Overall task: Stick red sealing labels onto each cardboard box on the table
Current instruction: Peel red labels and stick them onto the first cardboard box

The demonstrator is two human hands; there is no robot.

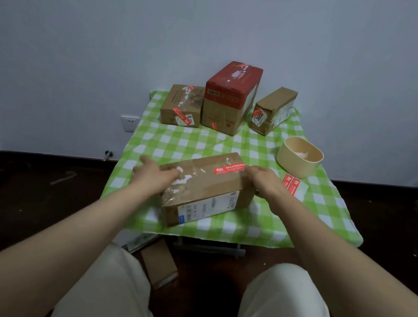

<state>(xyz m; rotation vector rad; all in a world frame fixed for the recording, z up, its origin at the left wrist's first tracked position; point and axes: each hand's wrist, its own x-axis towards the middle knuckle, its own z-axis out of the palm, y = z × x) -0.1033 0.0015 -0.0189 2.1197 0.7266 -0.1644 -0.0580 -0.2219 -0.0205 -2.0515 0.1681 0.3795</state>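
Desk (327, 204) against the far wall, draped in a green-and-white checked cloth.

At near centre, lying askew: long brown cardboard box (207, 191), top face streaked with clear tape, white shipping slip on the near side.

At far centre, standing upright: tall box with red upper half (228, 96), small red label low on its near face.

Just left of it, touching or nearly so: squat brown box (180, 103), torn white residue on top, red label (179, 114) across its near face.

Far right, set apart from the tall box: narrow brown box (272, 110), red-and-white sticker on its near end.

Right side, between narrow box and desk edge: cream oval tub (295, 164), pale and reddish scraps inside (contents not clear).

Left hand (153, 173) laid over the left end of the long box, thumb on the top face, fingers spread past the edge; blurred.

Right hand (262, 178) at the box's far right corner, fingertips held together and pressing on the end of a label.

On the cloth, just right of the long box: label sheet (294, 186), red strips on white backing.

Along the far edge of the long box's top: red sealing label (228, 169), flat, white print.
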